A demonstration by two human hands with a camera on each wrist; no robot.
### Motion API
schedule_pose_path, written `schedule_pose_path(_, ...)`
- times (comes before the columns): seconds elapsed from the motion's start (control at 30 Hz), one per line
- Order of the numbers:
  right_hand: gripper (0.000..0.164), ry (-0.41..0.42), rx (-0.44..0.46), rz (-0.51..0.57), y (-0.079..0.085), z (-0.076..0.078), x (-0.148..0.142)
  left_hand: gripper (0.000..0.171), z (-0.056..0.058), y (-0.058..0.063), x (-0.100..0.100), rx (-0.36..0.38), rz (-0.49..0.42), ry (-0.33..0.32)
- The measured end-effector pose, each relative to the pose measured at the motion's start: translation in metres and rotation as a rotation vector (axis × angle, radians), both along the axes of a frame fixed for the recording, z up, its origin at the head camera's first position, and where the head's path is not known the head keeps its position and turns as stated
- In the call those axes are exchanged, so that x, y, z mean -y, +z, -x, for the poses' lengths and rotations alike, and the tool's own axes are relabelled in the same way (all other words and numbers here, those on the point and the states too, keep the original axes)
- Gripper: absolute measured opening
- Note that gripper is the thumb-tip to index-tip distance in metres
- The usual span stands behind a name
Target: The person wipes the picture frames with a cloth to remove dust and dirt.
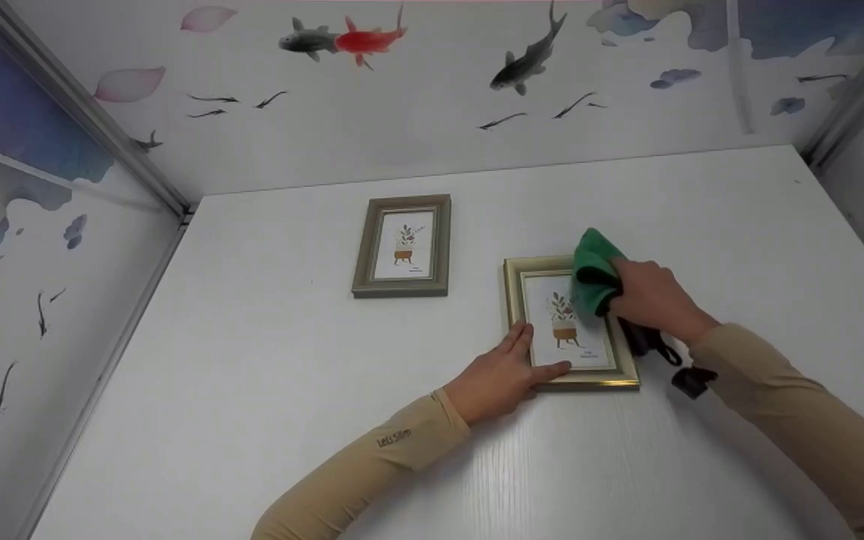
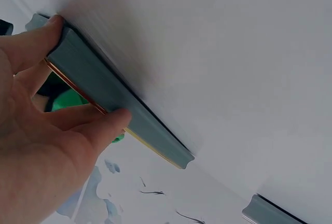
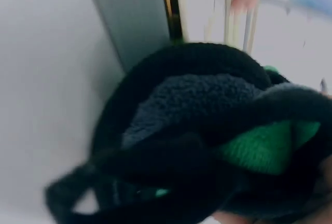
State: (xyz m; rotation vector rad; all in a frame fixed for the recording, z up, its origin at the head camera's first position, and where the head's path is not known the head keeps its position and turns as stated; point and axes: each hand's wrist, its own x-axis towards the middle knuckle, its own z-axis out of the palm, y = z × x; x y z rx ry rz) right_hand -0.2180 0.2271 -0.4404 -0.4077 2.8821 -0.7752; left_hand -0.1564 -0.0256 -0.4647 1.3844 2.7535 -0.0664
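A gold-edged picture frame with a potted-plant print lies on the white surface. My left hand grips its lower left corner, thumb and fingers spread over the edges. In the left wrist view, the fingers rest against the grey side of that picture frame. My right hand holds a bunched green cloth with dark trim against the frame's upper right part. Close up in the right wrist view, the cloth shows a grey fleecy side and a black loop; the right hand is mostly hidden there.
A second picture frame, greyish brown, lies to the left on the same white surface. Panels painted with fish stand at the back and left. A small black object hangs by the right wrist.
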Motion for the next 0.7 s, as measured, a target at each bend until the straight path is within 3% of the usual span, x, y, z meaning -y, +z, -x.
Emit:
schedule_pose_path(0.17,0.017,-0.04,0.001,-0.017,0.002,0.032,-0.004,0.054,0.0,-0.002,-0.003,0.018,-0.001,0.0)
schedule_pose_path(0.3,0.018,-0.025,-0.011,-0.019,0.001,0.033,-0.005,0.052,0.001,-0.004,-0.003,0.008,-0.012,-0.002)
schedule_pose_path(0.43,0.022,0.032,-0.054,-0.037,-0.004,0.014,-0.003,0.049,0.0,-0.004,-0.002,-0.011,-0.028,-0.003)
schedule_pose_path(0.63,0.06,0.17,-0.138,-0.116,-0.007,-0.037,-0.002,0.049,0.0,-0.004,0.001,-0.073,-0.06,-0.021)
schedule_pose_path(0.7,0.066,0.207,-0.143,-0.147,-0.005,-0.053,-0.004,0.05,0.001,-0.003,0.002,-0.077,-0.084,-0.017)
